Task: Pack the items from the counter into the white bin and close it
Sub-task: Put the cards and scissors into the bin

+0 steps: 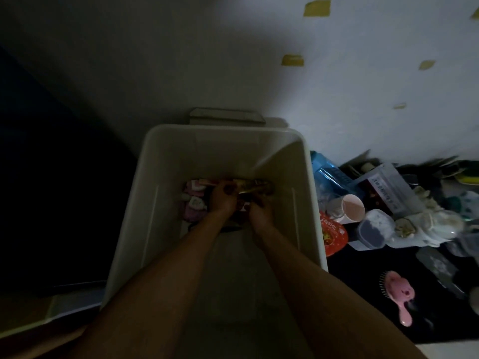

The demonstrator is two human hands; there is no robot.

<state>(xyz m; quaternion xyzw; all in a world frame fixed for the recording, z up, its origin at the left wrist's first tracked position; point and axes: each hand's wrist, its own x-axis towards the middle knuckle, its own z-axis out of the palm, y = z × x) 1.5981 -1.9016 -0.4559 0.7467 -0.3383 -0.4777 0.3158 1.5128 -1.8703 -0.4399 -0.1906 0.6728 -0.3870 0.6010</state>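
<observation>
White plastic walls rise on every side of my wrists; both arms reach deep into the white bin (298,161), down to its far end; my left hand (222,200) is curled narrow round a gold-coloured packet (255,189), laying it flat along the far wall, I'd say so it takes up as little room as it can; my right hand (261,211) is just beside it, fingertips down among the same things, but it's too dark in here to tell how far it's open or whether it holds anything; a pink soft bundle (194,203) sits against the packet toward the bin's far left corner, touching my left hand; the near half of the floor looks bare, so there's plenty of room to fill; no lid on the bin.

Out past the bin's right wall runs the counter (363,294), and it's loaded: a red round packet (334,237) right against the bin, a pink cup (350,212) on its side next to it, a clear tub (375,226) beyond that, a pink hairbrush (399,294) nearer the front edge; by my reckoning we're early in the job, with packing far from done and closing not yet in sight.
</observation>
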